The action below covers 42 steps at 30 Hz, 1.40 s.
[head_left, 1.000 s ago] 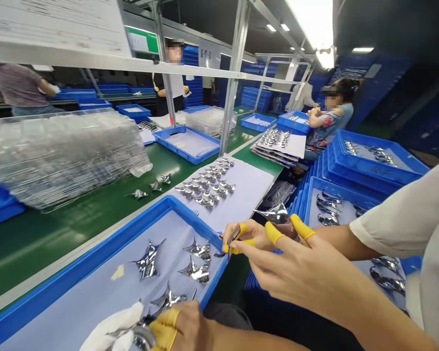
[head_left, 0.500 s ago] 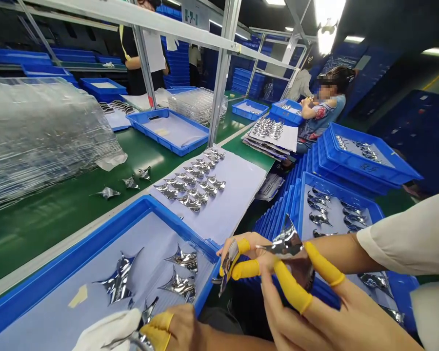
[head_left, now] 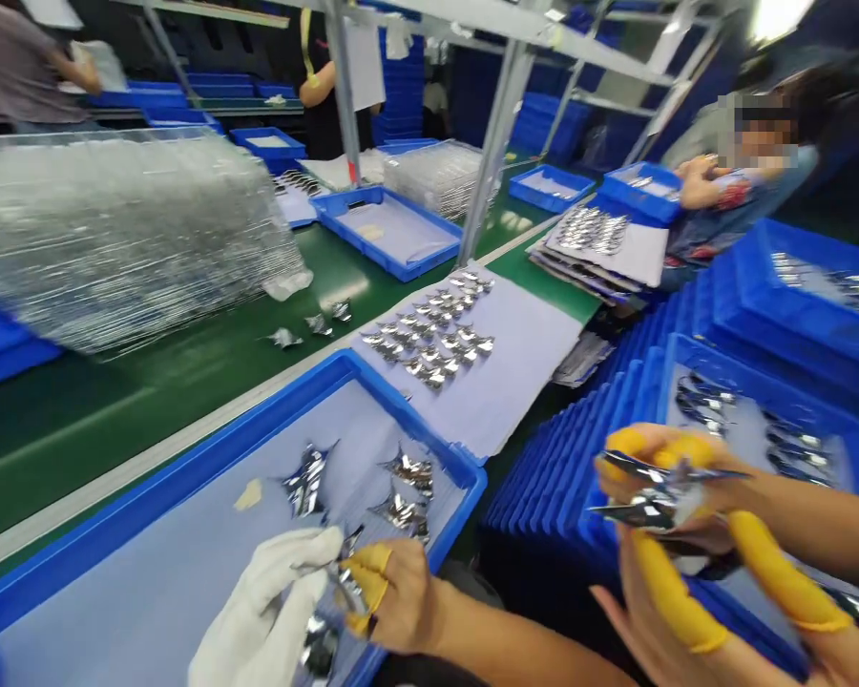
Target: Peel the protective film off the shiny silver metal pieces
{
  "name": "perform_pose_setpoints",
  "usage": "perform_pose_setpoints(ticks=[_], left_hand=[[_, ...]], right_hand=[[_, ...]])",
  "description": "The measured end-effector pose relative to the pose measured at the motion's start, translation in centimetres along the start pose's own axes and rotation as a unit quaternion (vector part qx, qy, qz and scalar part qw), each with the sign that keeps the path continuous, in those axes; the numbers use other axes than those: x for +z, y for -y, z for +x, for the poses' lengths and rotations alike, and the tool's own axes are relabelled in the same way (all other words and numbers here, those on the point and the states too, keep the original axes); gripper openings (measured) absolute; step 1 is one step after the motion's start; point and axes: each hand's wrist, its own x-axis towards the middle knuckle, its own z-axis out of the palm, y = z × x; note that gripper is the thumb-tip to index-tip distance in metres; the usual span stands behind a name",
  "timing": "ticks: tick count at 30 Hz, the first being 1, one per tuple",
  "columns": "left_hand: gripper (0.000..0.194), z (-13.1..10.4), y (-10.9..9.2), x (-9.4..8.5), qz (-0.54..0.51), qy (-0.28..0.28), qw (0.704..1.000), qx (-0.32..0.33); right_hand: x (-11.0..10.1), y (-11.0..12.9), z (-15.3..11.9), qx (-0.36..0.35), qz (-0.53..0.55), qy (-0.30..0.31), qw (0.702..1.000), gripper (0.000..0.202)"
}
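The left hand (head_left: 261, 611), in a white glove, and the right hand (head_left: 401, 582), with yellow covers on its fingers, meet over the near right part of a blue tray (head_left: 467, 482). Between them is a small shiny part (head_left: 352, 589): the gloved fingers look pinched narrow on its left edge, and the covered fingers close around its right side. A dark, glossy piece (head_left: 320, 649) shows just below; whether it belongs to the held part or lies apart, I cannot tell.

Farther into the tray, a lone spiky piece (head_left: 306, 482) lies on the white liner near a pale scrap (head_left: 248, 494), with two more pieces (head_left: 405, 513) to the right. Beyond the tray, a white sheet (head_left: 522, 372) on the green table (head_left: 115, 439) carries rows of similar pieces. At the right, a co-worker's hands (head_left: 780, 592) hold other shiny pieces.

For good handling, I would steady the part with the glove and let only covered fingertips press the polished face, since bare skin would likely smudge it. A light grip suits the thin points, which look easy to bend. Holding it low over the liner, clear of the neighbouring pieces, should limit scratches.
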Motion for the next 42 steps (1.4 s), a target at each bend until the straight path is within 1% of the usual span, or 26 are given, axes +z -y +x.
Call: perform_pose_setpoints(ticks=[1,2,3,4,5,7,12,15,17,19,21,23,25,27,30,35,38,42], left_hand=[[0.026,-0.3,0.1,-0.4,0.010,-0.007,1.000,-0.006],[0.023,-0.6,0.2,-0.9,0.016,-0.011,1.000,-0.011],[0.021,-0.8,0.3,-1.3,0.011,-0.010,1.000,-0.011],[0.020,-1.0,0.3,-1.7,0.001,-0.012,1.000,-0.005],[0.018,-1.3,0.3,-2.1,-0.011,-0.016,1.000,0.002],[0.015,-1.9,0.2,-2.8,-0.031,-0.029,0.999,0.015],[0.014,-4.1,0.8,-4.4,-0.065,-0.052,0.996,0.041],[0.015,-5.3,1.5,-5.4,-0.081,-0.052,0.994,0.046],[0.017,-6.0,1.9,-6.2,-0.086,-0.042,0.994,0.056],[0.018,-6.6,2.2,-7.0,-0.091,-0.029,0.993,0.070],[0.020,-7.1,2.4,-7.7,-0.096,-0.020,0.992,0.079],[0.022,-7.4,2.4,-8.3,-0.101,-0.015,0.992,0.080],[0.023,-7.6,2.4,-8.6,-0.103,-0.013,0.991,0.082],[0.024,-7.7,2.5,-8.8,-0.105,-0.017,0.991,0.086],[0.024,-7.7,2.6,-8.8,-0.110,-0.026,0.990,0.087],[0.024,-7.6,2.9,-8.5,-0.134,-0.022,0.988,0.067],[0.025,-7.3,3.0,-8.1,-0.133,-0.013,0.989,0.059],[0.026,-7.0,3.3,-7.5,-0.131,-0.008,0.990,0.054]], right_hand=[[1.6,-1.2,-0.7,-0.119,-0.082,0.061,0.988,0.013],[2.9,-2.3,-1.3,-0.213,-0.167,0.108,0.957,0.023],[3.8,-3.1,-1.8,-0.263,-0.215,0.106,0.935,0.027],[4.4,-3.8,-2.3,-0.295,-0.225,0.112,0.922,0.030],[4.8,-4.3,-2.6,-0.311,-0.227,0.112,0.916,0.032],[5.1,-4.6,-3.1,-0.317,-0.208,0.115,0.918,0.034],[6.3,-3.4,-4.5,-0.305,-0.218,0.150,0.915,0.039],[7.3,-2.7,-5.3,-0.321,-0.219,0.166,0.906,0.039],[7.7,-2.1,-5.6,-0.321,-0.223,0.184,0.902,0.038],[8.0,-1.3,-5.7,-0.304,-0.229,0.208,0.901,0.036],[8.2,-0.3,-5.7,-0.274,-0.226,0.225,0.907,0.032],[8.2,0.6,-5.6,-0.235,-0.219,0.224,0.920,0.028],[8.2,1.3,-5.5,-0.197,-0.223,0.217,0.930,0.029],[8.3,1.9,-5.3,-0.181,-0.240,0.215,0.929,0.031],[8.4,2.5,-4.8,-0.176,-0.249,0.225,0.925,0.032],[8.2,2.2,-4.1,-0.160,-0.196,0.286,0.924,0.033],[7.9,1.8,-4.0,-0.162,-0.228,0.279,0.919,0.032],[7.6,1.7,-4.1,-0.129,-0.262,0.264,0.919,0.023]])
